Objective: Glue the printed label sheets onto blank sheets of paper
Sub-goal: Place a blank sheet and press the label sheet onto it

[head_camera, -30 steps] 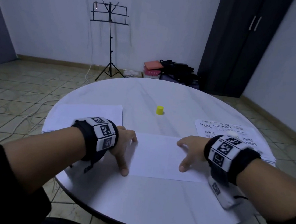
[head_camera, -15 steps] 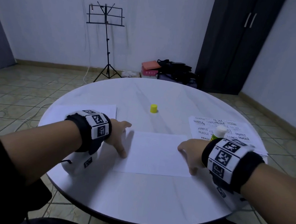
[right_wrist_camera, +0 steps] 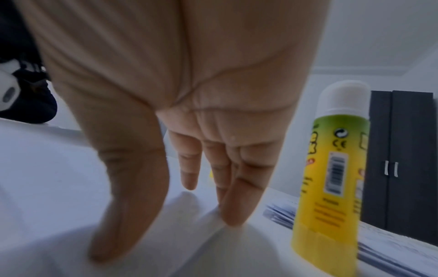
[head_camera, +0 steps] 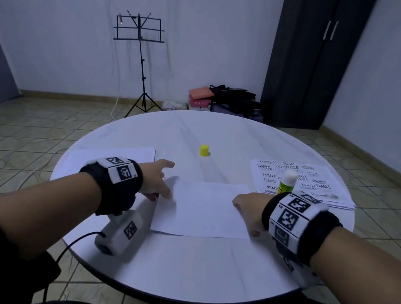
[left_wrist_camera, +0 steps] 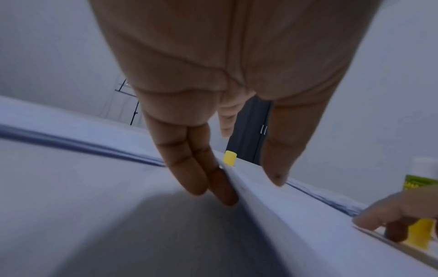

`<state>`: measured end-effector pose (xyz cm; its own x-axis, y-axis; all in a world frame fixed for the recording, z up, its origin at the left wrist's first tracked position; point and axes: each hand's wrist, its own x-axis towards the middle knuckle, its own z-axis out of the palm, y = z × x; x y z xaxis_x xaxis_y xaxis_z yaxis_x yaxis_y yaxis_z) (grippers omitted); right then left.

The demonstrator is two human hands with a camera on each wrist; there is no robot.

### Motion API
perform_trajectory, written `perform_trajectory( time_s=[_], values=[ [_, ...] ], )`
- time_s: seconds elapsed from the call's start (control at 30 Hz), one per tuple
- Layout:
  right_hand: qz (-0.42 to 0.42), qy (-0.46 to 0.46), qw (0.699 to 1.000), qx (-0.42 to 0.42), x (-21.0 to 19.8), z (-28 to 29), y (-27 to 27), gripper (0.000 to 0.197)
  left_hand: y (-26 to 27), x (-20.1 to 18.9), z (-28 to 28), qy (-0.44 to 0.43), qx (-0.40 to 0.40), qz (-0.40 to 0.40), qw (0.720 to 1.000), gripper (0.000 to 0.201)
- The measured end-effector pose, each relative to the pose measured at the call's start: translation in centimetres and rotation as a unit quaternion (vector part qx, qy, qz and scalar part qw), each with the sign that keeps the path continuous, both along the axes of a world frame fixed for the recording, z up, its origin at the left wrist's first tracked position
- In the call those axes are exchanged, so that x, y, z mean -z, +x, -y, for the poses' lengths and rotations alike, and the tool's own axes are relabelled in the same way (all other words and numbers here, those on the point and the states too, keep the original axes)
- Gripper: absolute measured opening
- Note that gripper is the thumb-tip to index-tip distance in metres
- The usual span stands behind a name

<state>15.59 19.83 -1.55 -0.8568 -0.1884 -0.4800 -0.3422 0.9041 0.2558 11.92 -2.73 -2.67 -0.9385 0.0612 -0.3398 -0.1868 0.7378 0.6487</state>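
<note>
Round white table point(head_camera: 182, 268) in tiled room, music stand point(head_camera: 140, 54) far back. We've got blank sheet point(head_camera: 203, 209) lying flat at near centre. Our left hand point(head_camera: 155, 180) at sheet's left edge, fingers point(left_wrist_camera: 189, 174) straight, tips at paper edge, gripping nothing. Our right hand point(head_camera: 248, 206) on right edge, fingers point(right_wrist_camera: 234, 202) straight, pressing down. Printed label sheets point(head_camera: 315, 183) stacked far right, glue stick point(head_camera: 286, 184) upright on them, uncapped. Yellow cap point(head_camera: 204, 150) far centre. Blank stack point(head_camera: 109, 159) left.
</note>
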Motion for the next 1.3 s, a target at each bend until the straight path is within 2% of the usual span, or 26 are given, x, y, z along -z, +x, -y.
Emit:
perform_trajectory(
  time_s=[0.1,0.2,0.3,0.37,0.43,0.5,0.53,0.57,0.67,0.77,0.93,1.03,1.07,1.13,1.17,1.23,1.3],
  values=[
    [-0.006,-0.044,0.999,0.02,0.1,-0.4,0.5,0.035,1.3,0.6,0.2,0.062,-0.033,0.011,0.997,0.054],
    [-0.023,-0.085,0.995,0.047,0.2,-0.7,0.9,0.058,2.5,1.1,0.2,0.042,-0.01,0.012,0.999,0.039],
    [-0.046,-0.114,0.989,0.082,0.2,-0.8,1.4,0.062,3.3,0.7,0.7,-0.015,0.008,-0.047,0.999,0.048],
    [-0.053,-0.156,0.979,0.117,0.1,-0.8,1.5,0.058,3.7,0.2,1.1,-0.006,0.018,-0.081,0.997,0.052],
    [-0.05,-0.204,0.966,0.154,-0.1,-0.4,1.6,0.046,4.0,-0.3,1.5,0.016,0.026,-0.108,0.994,0.054],
    [-0.045,-0.236,0.953,0.183,0.0,0.0,1.0,0.022,4.2,-0.9,2.0,0.023,0.032,-0.135,0.99,0.055],
    [-0.047,-0.256,0.944,0.203,0.1,0.3,0.7,0.016,4.1,-1.1,2.3,0.025,0.03,-0.146,0.988,0.055],
    [-0.043,-0.276,0.934,0.224,0.2,0.5,0.2,0.018,4.1,-1.4,2.6,0.032,0.024,-0.155,0.987,0.055],
    [-0.036,-0.336,0.899,0.279,0.5,0.9,-1.1,0.053,3.8,-1.9,3.5,0.049,-0.001,-0.159,0.986,0.056],
    [-0.044,-0.392,0.859,0.326,0.0,1.1,-1.7,0.054,3.1,-1.9,3.7,0.034,-0.015,-0.145,0.989,0.068],
    [-0.086,-0.352,0.883,0.299,-0.7,1.7,-3.8,0.042,-0.1,-2.4,2.3,-0.054,0.004,-0.126,0.991,0.081],
    [-0.092,-0.303,0.908,0.274,-1.2,1.9,-5.0,0.038,-3.0,-2.6,1.0,-0.106,0.013,-0.068,0.992,0.08],
    [-0.087,-0.284,0.919,0.26,-1.5,2.1,-5.5,0.033,-3.8,-2.7,0.5,-0.13,0.021,-0.044,0.99,0.078],
    [-0.048,-0.199,0.948,0.242,-1.8,2.8,-6.7,0.009,-5.4,-2.8,-0.4,-0.196,0.041,-0.009,0.98,0.07],
    [-0.041,-0.173,0.953,0.247,-2.0,3.2,-7.2,0.007,-6.3,-2.7,-0.6,-0.233,0.053,0.0,0.971,0.069],
    [-0.045,-0.135,0.961,0.239,-2.3,3.5,-8.0,0.026,-7.5,-2.3,-0.7,-0.298,0.077,0.013,0.951,0.072],
    [-0.027,-0.104,0.97,0.217,-2.3,3.5,-9.2,0.025,-9.1,-1.9,-0.5,-0.331,0.103,0.02,0.938,0.068]
  ],
)
